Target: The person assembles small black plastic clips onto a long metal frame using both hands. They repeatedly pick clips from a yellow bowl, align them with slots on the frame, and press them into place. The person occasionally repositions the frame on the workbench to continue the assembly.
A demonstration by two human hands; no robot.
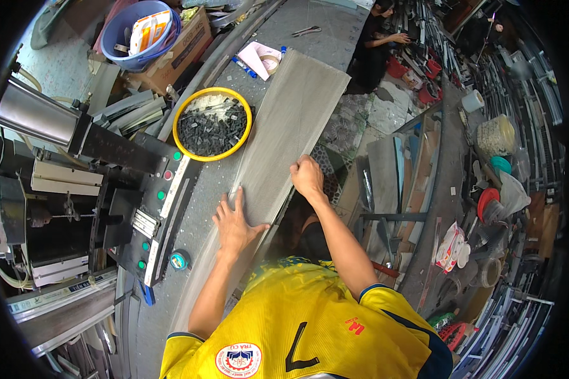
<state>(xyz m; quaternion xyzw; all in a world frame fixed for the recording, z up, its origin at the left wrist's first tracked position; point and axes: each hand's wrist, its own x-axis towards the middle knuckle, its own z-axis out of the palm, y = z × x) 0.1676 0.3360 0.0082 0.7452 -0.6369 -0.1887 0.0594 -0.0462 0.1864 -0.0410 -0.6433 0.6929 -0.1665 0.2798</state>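
Observation:
A long strip of grey pleated mesh (291,114) lies lengthwise along the grey workbench, its far end cut square. My left hand (234,226) rests on its near left part, palm down, with fingers spread. At the strip's right edge, my right hand (307,177) is closed, fingers curled and seemingly gripping that edge; the fingertips are partly hidden. Left of the strip stands a yellow-rimmed basin (249,126) of small black plastic pieces (210,136), with pale pieces at its far side.
A machine with green and red buttons (169,174) stands at left. A small round teal-rimmed object (179,259) sits near it. Beyond the basin are a tape roll (269,63) and scissors (306,30). A blue tub (121,54) stands far left. Another person (374,41) works at the back.

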